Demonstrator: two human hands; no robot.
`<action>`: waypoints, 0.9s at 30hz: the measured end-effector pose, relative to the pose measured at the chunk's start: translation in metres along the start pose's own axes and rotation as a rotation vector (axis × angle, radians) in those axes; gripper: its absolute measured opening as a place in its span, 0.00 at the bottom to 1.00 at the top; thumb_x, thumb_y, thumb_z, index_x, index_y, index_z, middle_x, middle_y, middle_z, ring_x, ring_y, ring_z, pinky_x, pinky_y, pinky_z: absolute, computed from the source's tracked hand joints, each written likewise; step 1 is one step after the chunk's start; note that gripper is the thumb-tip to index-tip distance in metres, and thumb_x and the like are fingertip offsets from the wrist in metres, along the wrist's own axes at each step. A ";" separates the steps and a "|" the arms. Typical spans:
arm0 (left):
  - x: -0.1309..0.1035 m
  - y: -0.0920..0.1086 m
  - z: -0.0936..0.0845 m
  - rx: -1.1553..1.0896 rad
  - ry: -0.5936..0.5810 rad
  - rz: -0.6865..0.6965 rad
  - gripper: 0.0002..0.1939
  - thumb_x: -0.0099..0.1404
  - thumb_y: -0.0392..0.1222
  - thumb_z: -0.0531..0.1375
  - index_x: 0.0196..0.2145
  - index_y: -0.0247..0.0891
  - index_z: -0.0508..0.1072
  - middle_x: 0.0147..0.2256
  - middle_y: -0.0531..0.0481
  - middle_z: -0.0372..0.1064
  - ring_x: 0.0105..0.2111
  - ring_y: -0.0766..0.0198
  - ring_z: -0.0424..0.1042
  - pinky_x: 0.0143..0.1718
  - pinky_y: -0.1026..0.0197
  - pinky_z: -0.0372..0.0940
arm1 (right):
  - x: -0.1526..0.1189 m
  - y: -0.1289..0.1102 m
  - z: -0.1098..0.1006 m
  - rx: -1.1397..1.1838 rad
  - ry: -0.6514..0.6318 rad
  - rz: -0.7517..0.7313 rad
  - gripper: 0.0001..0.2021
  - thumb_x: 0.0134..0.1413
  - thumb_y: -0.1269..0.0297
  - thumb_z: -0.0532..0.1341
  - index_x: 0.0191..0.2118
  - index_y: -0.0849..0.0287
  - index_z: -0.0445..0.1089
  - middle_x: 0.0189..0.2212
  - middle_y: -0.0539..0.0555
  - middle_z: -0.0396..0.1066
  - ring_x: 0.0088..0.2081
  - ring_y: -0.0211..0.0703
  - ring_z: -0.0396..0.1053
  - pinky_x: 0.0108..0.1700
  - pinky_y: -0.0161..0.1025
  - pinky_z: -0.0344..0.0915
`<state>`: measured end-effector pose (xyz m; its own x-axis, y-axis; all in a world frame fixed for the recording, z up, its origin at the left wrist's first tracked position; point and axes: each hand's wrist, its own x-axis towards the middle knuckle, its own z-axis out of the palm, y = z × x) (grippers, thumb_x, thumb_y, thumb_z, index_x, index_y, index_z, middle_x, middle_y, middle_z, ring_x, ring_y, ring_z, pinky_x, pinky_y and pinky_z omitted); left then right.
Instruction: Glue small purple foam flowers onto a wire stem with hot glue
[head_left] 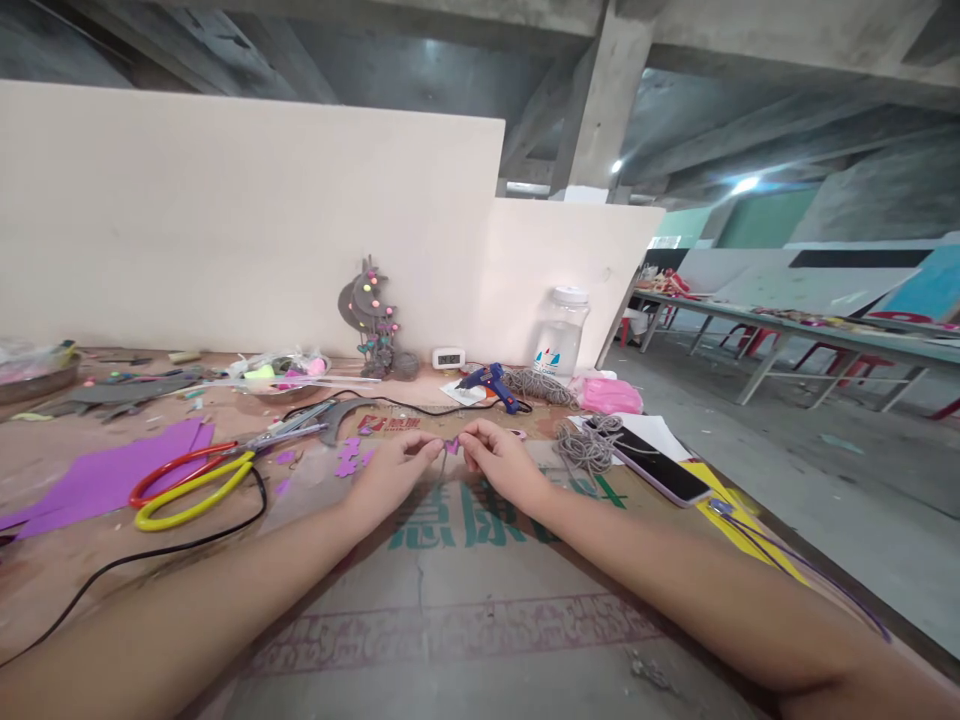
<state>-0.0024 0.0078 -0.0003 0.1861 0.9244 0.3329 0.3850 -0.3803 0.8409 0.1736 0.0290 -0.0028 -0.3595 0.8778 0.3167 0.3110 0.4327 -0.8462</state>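
A small purple piece [451, 446], like cut foam or felt, is held between the fingertips of both hands above the printed cardboard [465, 590]. My left hand [401, 462] is closed in a pinch at its left side, and a thin grey cord [442, 468] hangs just below. From the other side my right hand [501, 462] pinches the same piece, fingers curled. Several purple cut-outs [348, 457] lie left of my left hand. Right of my right hand rests a loose bundle of grey cord [589, 445].
Left lie red-and-yellow-handled scissors [195, 485] and purple sheets [127, 475]. Behind stand a blue glue gun [491, 383], a small digital clock [448, 357], a crescent-shaped ornament [369, 315] and a clear plastic bottle [561, 335]. A phone [652, 462] lies right. Black cables cross the table.
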 end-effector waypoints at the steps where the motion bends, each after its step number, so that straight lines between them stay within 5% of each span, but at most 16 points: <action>1: 0.000 0.000 0.000 -0.002 -0.004 -0.010 0.14 0.60 0.47 0.53 0.33 0.35 0.74 0.32 0.49 0.73 0.33 0.61 0.70 0.37 0.62 0.63 | 0.000 0.000 0.000 0.000 -0.005 0.001 0.10 0.57 0.59 0.52 0.29 0.58 0.61 0.18 0.45 0.59 0.21 0.33 0.56 0.25 0.32 0.54; 12: 0.002 0.000 -0.001 -0.038 -0.041 -0.069 0.14 0.60 0.49 0.54 0.28 0.36 0.72 0.25 0.53 0.68 0.27 0.64 0.65 0.30 0.65 0.58 | -0.002 -0.001 -0.002 -0.023 -0.028 -0.013 0.16 0.62 0.57 0.44 0.34 0.59 0.64 0.19 0.46 0.62 0.22 0.34 0.60 0.27 0.32 0.57; 16: 0.002 -0.001 -0.002 -0.066 -0.036 -0.103 0.14 0.60 0.49 0.54 0.28 0.36 0.71 0.24 0.54 0.66 0.27 0.65 0.64 0.30 0.65 0.57 | 0.000 0.003 -0.007 -0.031 0.015 0.007 0.10 0.60 0.61 0.48 0.37 0.58 0.63 0.20 0.46 0.61 0.22 0.34 0.58 0.27 0.32 0.56; 22: 0.003 -0.004 -0.002 -0.094 -0.031 -0.158 0.14 0.60 0.50 0.54 0.28 0.36 0.70 0.24 0.53 0.66 0.26 0.65 0.63 0.30 0.65 0.57 | 0.011 0.013 -0.023 -0.062 0.133 -0.040 0.12 0.58 0.68 0.45 0.40 0.58 0.64 0.27 0.49 0.58 0.26 0.35 0.59 0.31 0.35 0.60; 27: 0.004 -0.002 -0.002 -0.135 -0.026 -0.193 0.14 0.60 0.50 0.54 0.28 0.36 0.70 0.23 0.53 0.66 0.25 0.65 0.64 0.30 0.64 0.57 | 0.023 0.014 -0.047 -0.161 0.218 -0.014 0.08 0.50 0.68 0.53 0.38 0.58 0.65 0.26 0.48 0.57 0.27 0.37 0.59 0.31 0.35 0.60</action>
<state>-0.0045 0.0123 0.0006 0.1445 0.9780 0.1507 0.2913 -0.1876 0.9380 0.2107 0.0648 0.0124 -0.1719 0.8877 0.4272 0.4495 0.4566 -0.7678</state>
